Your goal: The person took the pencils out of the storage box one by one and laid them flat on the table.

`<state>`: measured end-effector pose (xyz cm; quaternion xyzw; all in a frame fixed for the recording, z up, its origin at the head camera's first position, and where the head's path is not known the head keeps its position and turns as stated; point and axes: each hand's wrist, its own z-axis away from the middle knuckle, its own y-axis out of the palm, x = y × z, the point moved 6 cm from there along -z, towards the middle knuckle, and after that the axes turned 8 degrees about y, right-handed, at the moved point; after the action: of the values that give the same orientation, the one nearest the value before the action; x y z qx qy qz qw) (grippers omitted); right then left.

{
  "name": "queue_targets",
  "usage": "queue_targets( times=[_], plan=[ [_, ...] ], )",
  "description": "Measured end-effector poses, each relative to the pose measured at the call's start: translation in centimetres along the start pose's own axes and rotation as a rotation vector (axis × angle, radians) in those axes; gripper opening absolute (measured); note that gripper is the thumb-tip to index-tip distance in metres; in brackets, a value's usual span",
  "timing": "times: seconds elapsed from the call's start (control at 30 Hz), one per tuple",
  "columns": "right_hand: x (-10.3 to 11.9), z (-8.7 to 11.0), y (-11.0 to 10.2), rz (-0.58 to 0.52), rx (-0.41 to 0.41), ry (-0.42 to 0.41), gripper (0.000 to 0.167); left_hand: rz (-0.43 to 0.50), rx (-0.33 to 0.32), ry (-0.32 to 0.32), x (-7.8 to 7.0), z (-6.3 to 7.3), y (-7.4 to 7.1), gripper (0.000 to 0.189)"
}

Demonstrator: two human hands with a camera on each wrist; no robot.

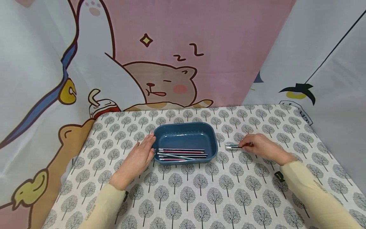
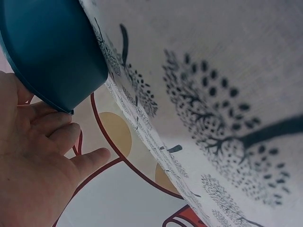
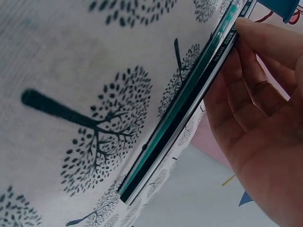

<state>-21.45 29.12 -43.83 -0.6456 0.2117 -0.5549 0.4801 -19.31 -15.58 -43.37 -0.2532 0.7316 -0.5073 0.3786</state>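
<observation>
A blue rectangular box [image 1: 186, 127] sits on the cloth, with several pencils [image 1: 180, 154] lying in its near half. My left hand [image 1: 140, 156] touches the box's left rim, its fingers loosely extended. In the left wrist view, that hand [image 2: 42, 142] is against the rim, some fingertips hidden by the box [image 2: 57, 56]. Right of the box, my right hand [image 1: 261, 147] pinches pencils [image 1: 233, 146] close to the cloth. The right wrist view shows a black-and-white striped pencil [image 3: 189, 104] beside a green one [image 3: 175, 109], with the right hand's [image 3: 260, 104] thumb on the striped one.
The table is covered by a white cloth [image 1: 200, 197] printed with grey trees. Behind it and at both sides hang cartoon-printed curtains [image 1: 228, 57], reaching down to the table's edges.
</observation>
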Motion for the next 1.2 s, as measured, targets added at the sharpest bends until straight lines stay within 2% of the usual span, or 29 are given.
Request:
queue_targets(
  times=[1.2],
  plan=[
    [-0.23, -0.33, 0.72, 0.048, 0.002, 0.012, 0.022, -0.003, 0.002, -0.001, 0.06, 0.05, 0.04, 0.053]
  ],
)
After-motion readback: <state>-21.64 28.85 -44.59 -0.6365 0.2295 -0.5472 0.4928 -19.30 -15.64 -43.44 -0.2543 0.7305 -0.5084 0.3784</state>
